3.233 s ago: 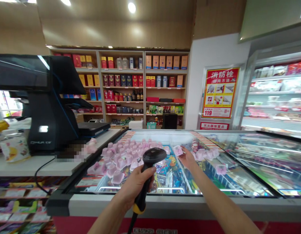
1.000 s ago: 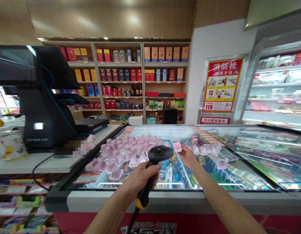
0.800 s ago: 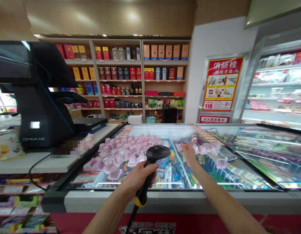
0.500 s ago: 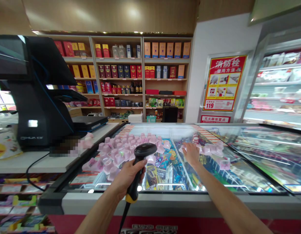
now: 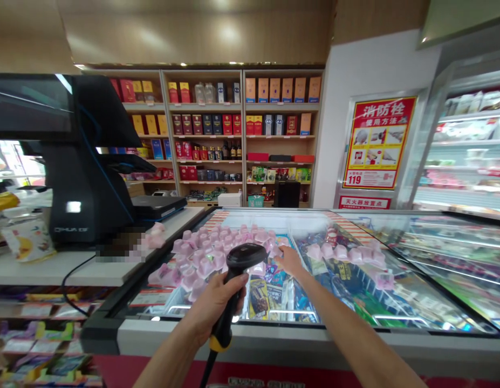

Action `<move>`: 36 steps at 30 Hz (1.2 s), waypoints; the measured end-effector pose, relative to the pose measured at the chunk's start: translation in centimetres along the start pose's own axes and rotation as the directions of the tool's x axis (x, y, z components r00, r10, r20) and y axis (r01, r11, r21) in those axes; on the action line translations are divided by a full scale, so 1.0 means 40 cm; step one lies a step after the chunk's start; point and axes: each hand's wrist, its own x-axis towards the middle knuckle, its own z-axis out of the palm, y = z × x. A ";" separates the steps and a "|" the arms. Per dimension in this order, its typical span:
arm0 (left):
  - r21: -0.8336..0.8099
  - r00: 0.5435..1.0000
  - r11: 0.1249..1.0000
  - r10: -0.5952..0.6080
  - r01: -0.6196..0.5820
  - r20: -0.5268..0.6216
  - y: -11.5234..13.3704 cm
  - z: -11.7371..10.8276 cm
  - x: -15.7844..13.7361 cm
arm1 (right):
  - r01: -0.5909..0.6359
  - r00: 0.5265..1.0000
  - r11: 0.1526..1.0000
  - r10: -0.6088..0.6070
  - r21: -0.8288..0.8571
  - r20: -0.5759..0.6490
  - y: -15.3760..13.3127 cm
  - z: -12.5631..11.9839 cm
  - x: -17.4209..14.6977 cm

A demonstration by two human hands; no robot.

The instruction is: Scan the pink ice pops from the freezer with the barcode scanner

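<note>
My left hand (image 5: pixel 221 302) is wrapped round the handle of a black barcode scanner (image 5: pixel 247 255) with a yellow-and-black base and a cable hanging down. Its head points right, over the glass top of a chest freezer (image 5: pixel 169 339). Reaching across the glass, my right hand (image 5: pixel 290 262) has its fingers apart at the right edge of a crowd of translucent pink cups (image 5: pixel 207 262); whether the fingertips touch the nearest cup is unclear. Farther right, a row of similar pink cups (image 5: pixel 341 253) stands on the glass. Colourful packets (image 5: pixel 258 299) show inside the freezer beneath.
To the left, a black checkout terminal (image 5: pixel 91 178) stands on a white counter (image 5: pixel 112 271), with pink cups (image 5: pixel 155 235) near its edge. Shelves (image 5: pixel 209 108) of boxes and bottles line the back wall. A red poster (image 5: pixel 379 143) hangs beside a lit display fridge (image 5: pixel 472 140).
My right hand has moved left, from the left end of the cup row to the crowd of cups. The scanner stays in my left hand. The view has shifted slightly.
</note>
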 end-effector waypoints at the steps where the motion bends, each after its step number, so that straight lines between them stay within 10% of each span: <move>1: 0.003 1.000 1.000 0.004 -0.004 0.010 0.003 0.002 -0.006 | -0.006 1.000 0.998 0.007 0.058 -0.019 0.011 -0.012 -0.004; 12: 0.000 0.993 0.999 0.037 -0.037 0.109 0.023 0.061 -0.026 | 0.020 0.981 0.953 0.040 0.304 -0.188 0.069 -0.111 -0.052; 25: 0.073 0.998 0.997 0.013 -0.018 0.063 0.017 0.035 0.001 | -0.133 0.961 0.913 0.024 -0.385 -0.275 0.146 -0.128 -0.071; 36: 0.033 0.998 0.999 -0.010 0.008 0.061 -0.008 -0.011 0.042 | -0.189 0.929 0.899 0.034 -0.394 -0.370 0.177 -0.165 -0.033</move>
